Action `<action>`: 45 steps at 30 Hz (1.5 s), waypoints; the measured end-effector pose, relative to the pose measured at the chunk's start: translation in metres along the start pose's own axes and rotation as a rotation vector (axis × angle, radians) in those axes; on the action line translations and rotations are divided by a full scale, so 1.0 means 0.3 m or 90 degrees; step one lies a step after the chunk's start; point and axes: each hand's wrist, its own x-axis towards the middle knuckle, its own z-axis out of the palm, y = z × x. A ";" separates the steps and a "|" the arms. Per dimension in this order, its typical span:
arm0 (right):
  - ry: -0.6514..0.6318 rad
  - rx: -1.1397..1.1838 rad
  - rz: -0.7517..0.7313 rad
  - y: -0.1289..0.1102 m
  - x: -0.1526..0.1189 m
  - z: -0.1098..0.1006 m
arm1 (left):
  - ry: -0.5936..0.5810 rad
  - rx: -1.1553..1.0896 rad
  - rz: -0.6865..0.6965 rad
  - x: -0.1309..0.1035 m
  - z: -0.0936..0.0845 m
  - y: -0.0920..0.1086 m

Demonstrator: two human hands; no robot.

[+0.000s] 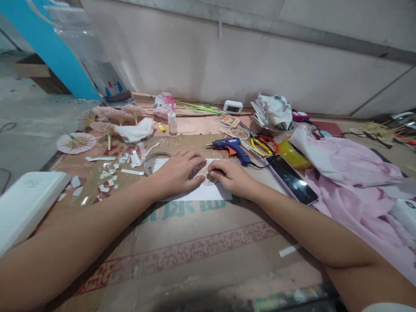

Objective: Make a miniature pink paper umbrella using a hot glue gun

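A small round, pale piece with thin brown ribs lies over a white sheet of paper on the cardboard. My left hand rests at its left side, thumb and fingers spread and touching its edge. At its right side, my right hand has its fingers bent and pinched together on the edge of the piece. Part of the piece is covered by my fingers. A metal ring sits just left of my left hand.
A blue glue gun, pliers and a phone lie to the right, beside pink cloth. Small paper fans, paper scraps and a white box are at left. A glue bottle stands behind.
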 end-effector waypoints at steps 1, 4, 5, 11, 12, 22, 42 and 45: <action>-0.001 0.004 0.000 0.000 0.000 0.000 | 0.000 -0.002 -0.001 0.000 0.000 0.000; -0.009 0.002 0.003 -0.006 0.002 -0.003 | 0.005 -0.008 0.000 0.001 0.001 0.001; -0.012 -0.001 0.003 -0.008 0.002 -0.004 | 0.007 -0.009 0.002 0.000 0.001 0.001; -0.027 -0.010 0.014 -0.016 0.004 -0.008 | 0.010 -0.008 0.009 -0.001 0.001 -0.001; -0.022 -0.013 0.014 -0.016 0.004 -0.006 | 0.010 -0.008 0.009 -0.001 0.002 -0.001; 0.046 -0.047 0.023 -0.014 0.001 0.017 | -0.002 -0.007 0.000 0.002 0.002 0.001; 0.015 0.020 0.076 -0.018 0.013 0.003 | 0.003 -0.017 0.001 0.000 -0.002 0.007; 0.022 0.001 0.070 -0.018 0.011 0.008 | 0.000 -0.013 0.000 0.000 -0.001 0.007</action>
